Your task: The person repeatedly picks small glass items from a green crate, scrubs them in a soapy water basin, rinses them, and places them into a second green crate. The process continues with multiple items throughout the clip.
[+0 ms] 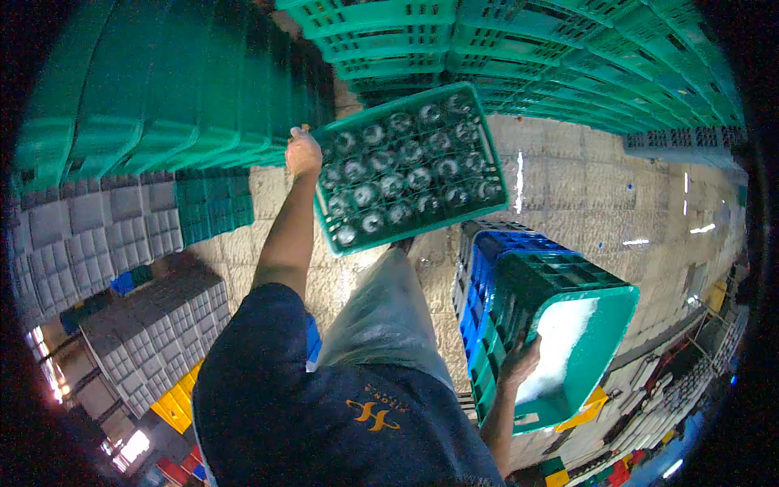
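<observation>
My left hand (303, 152) is closed on the left short side of a green bottle crate (410, 166). The crate is tilted, with rows of round, pale, glassy shapes in its compartments; whether these are whole bottles I cannot tell. On my right, my right hand (522, 364) grips the near side of another green crate (608, 325), the fingers reaching over its rim. A bright white surface shows inside that crate. It sits at the top of a stack, with a blue crate (477, 284) showing beneath it.
Tall stacks of green crates (519, 49) rise ahead, and another green stack (162, 89) stands at the left. Grey crates (162, 341) and a yellow crate (177, 399) are lower left. The floor (560, 187) is pale paving. More coloured crates lie at the lower right.
</observation>
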Motion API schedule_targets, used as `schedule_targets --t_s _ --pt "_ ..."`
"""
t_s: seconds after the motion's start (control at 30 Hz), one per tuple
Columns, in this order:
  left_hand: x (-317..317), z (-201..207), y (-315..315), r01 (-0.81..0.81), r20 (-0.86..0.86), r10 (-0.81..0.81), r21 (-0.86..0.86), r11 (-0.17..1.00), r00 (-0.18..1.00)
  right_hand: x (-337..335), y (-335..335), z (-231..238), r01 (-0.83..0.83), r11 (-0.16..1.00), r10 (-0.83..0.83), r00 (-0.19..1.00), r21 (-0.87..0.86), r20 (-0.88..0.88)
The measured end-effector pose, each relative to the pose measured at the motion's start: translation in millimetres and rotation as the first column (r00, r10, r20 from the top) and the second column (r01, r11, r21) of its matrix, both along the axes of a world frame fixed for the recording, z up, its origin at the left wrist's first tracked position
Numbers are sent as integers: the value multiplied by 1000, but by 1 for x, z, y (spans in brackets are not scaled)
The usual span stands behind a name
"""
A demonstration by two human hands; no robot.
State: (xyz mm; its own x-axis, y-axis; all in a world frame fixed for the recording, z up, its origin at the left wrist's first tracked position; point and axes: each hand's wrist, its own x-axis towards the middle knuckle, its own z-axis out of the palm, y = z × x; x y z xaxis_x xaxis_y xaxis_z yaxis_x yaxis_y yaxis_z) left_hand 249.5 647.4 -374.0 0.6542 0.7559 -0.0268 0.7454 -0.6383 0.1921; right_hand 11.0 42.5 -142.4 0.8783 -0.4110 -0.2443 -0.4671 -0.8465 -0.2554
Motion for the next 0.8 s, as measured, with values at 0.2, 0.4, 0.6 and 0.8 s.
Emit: schedule_targets --t_s 0.2,0.4,0.6,0.8 --pt "123 27 -143 256 -30 -258 -54 965 966 9 6 4 55 998 -56 998 -34 -13" --pt "234 42 -268 392 55 -401 -369 843 915 8 3 0 96 995 -96 995 6 -23" --pt "223 0 -346 612 255 -557 -294 734 791 1 -2 -5 36 999 -37 997 9 67" --pt "48 -5 -387 722 383 -850 -692 -5 362 24 21 22 -133 989 97 917 67 387"
